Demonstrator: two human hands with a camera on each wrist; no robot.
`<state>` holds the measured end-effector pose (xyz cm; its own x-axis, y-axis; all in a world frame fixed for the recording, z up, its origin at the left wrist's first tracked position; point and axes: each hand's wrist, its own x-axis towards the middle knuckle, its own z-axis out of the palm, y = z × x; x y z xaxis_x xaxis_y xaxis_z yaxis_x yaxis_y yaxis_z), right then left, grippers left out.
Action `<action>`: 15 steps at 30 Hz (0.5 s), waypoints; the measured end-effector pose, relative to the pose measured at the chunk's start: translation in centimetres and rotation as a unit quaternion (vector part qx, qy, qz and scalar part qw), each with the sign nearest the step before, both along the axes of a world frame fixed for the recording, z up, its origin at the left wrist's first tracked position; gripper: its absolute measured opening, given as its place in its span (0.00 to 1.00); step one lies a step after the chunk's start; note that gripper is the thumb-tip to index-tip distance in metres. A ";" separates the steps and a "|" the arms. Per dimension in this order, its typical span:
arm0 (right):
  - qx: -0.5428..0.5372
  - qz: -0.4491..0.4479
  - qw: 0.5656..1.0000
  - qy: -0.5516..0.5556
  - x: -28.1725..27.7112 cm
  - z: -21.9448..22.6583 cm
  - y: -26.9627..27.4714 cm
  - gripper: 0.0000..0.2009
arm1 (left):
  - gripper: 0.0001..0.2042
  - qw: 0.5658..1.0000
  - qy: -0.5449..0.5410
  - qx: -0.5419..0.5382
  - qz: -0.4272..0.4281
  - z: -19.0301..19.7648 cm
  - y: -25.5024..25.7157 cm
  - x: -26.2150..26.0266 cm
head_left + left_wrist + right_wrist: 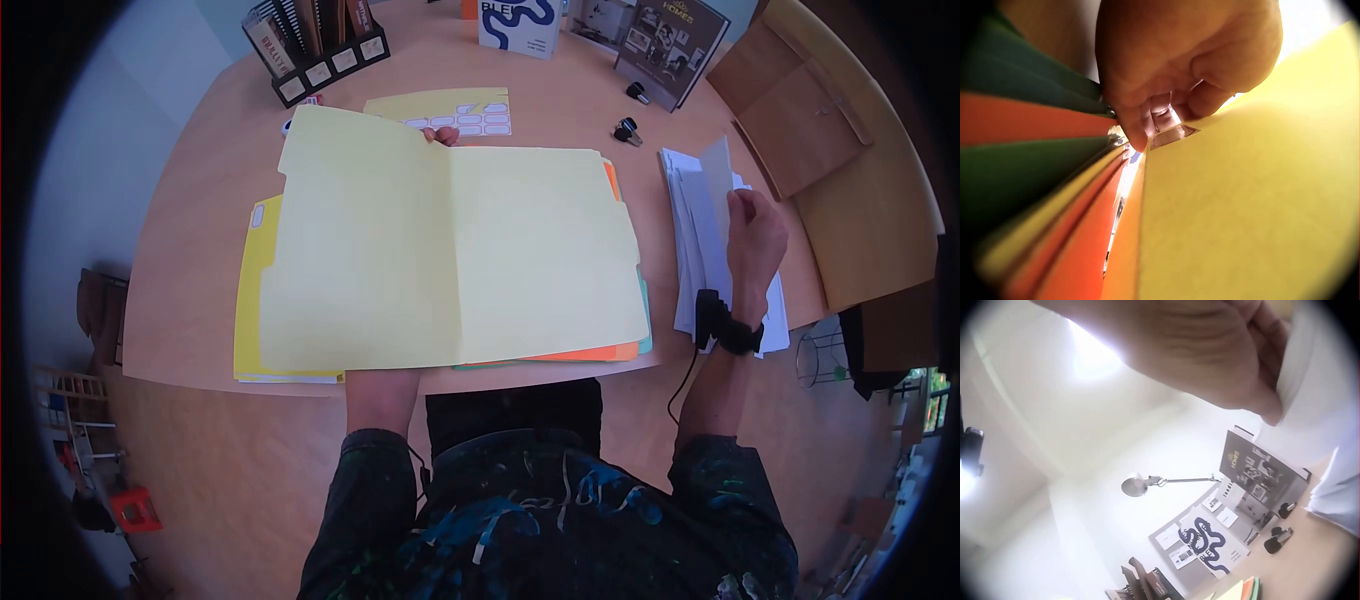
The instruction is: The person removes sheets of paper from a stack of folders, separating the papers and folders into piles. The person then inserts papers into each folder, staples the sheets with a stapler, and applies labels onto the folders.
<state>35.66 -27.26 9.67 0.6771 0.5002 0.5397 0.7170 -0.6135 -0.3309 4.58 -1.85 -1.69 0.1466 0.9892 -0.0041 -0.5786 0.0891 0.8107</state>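
Note:
A pale cream file folder lies spread wide in front of me, its fold near the middle. My left hand reaches beneath it, and the fingertips curl over its top edge by the fold. From below, the left wrist view shows that hand among yellow, orange and green folder layers. A yellow folder pokes out at the left; orange and green edges show at the right. To the right, my right hand pinches white paper raised from a stack of sheets.
At the back left stands a black desk organizer with notebooks. A sheet of labels lies behind the folder. Black binder clips sit before an upright dark book. A large brown envelope lies along the right side.

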 end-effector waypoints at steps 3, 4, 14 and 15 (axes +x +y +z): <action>0.115 0.111 0.987 -0.015 -3.4 1.8 1.0 0.09 | 0.11 1.000 0.007 0.003 0.004 0.0 0.1 -0.4; 0.088 0.162 0.983 0.027 -4.8 1.9 1.6 0.09 | 0.11 1.000 0.012 0.005 0.006 0.1 0.1 -0.8; -0.166 0.466 0.738 0.459 -12.4 -4.1 7.8 0.13 | 0.11 0.999 0.032 0.025 0.007 0.8 0.4 -2.1; -0.123 0.514 0.666 0.526 -12.5 -4.4 7.7 0.18 | 0.11 0.999 0.032 0.026 0.010 0.8 0.6 -2.3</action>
